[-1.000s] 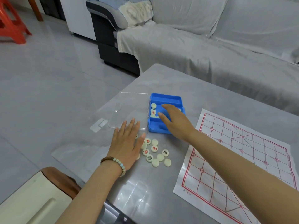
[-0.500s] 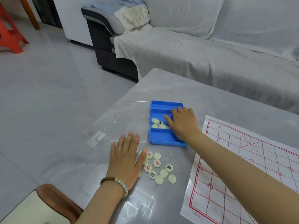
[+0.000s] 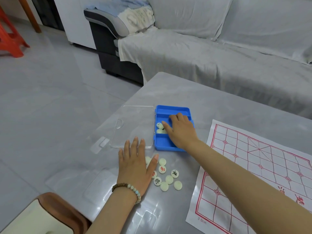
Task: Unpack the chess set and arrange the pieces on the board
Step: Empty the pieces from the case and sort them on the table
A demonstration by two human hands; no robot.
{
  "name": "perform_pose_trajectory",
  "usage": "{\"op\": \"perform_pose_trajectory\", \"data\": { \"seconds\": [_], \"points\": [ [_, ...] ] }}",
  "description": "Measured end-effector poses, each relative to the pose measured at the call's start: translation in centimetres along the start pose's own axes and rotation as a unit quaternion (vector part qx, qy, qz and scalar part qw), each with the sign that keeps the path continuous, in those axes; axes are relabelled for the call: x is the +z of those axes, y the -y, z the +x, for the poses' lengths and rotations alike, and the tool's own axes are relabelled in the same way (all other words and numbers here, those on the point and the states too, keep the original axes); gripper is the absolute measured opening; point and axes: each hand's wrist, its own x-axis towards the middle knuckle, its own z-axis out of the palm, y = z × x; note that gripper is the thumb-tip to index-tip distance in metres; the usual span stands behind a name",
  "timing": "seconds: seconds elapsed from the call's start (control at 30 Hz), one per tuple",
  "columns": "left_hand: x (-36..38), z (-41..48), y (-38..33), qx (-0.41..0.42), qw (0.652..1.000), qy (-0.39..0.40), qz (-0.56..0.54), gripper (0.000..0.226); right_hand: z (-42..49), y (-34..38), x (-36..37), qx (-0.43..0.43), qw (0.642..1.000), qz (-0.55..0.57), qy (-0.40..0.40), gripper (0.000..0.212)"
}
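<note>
- Progress looks to be partway through the unpacking: the blue box lies open, with its clear lid folded out flat on its left side.
- Around ten cream loose pieces lie in a cluster just in front of the box. Some show red or black characters and others are blank side up.
- A few boxed pieces sit at the left end of the box's middle compartment. The far and near compartments look bare where they show.
- The right hand reaches into the box from its right side, fingers bent down over the middle compartment and thumb tip against the boxed pieces. The fingertips are hidden, so I cannot tell whether it has one pinched.
- The left hand lies flat in front of the lid, fingers straight and spread, holding nothing. Its thumb side covers the left edge of the loose cluster, and a beaded bracelet circles the wrist.
- The paper board, a red grid, lies to the right of the box and carries no piece in the part that shows. All the arranging therefore seems still to do, along with emptying the box.
- The table under the box is grey and glossy, with pale reflections in front of the lid.
- A sofa under a pale grey cover stands beyond the box. Grey floor stretches away to the box's left, with a red stool far off that way.
</note>
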Motion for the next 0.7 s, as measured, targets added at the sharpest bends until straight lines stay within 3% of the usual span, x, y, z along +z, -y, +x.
{"op": "perform_pose_trajectory", "data": {
  "seconds": [0.07,0.2,0.43,0.6,0.7],
  "points": [
    [-0.1,-0.1,-0.1,0.003,1.0,-0.004,-0.007,0.121,0.4,1.5,0.5,-0.008,0.998,0.059,0.008,0.047],
    [-0.5,-0.1,0.2,0.011,0.999,-0.013,-0.047,0.098,0.4,3.1,1.4,-0.034,0.999,0.038,-0.017,0.043],
    [-0.6,-0.2,0.7,0.022,0.999,-0.009,-0.043,0.106,0.7,2.5,1.2,-0.019,1.0,0.016,-0.007,0.043],
    [-1.1,-0.1,0.7,0.023,0.999,0.025,-0.036,0.06,0.7,2.4,0.8,-0.035,0.999,-0.001,-0.02,0.042],
    [-1.3,0.0,0.9,0.024,0.998,0.034,-0.05,0.055,0.8,2.3,0.8,-0.017,1.0,0.004,-0.021,0.043]
  ]
}}
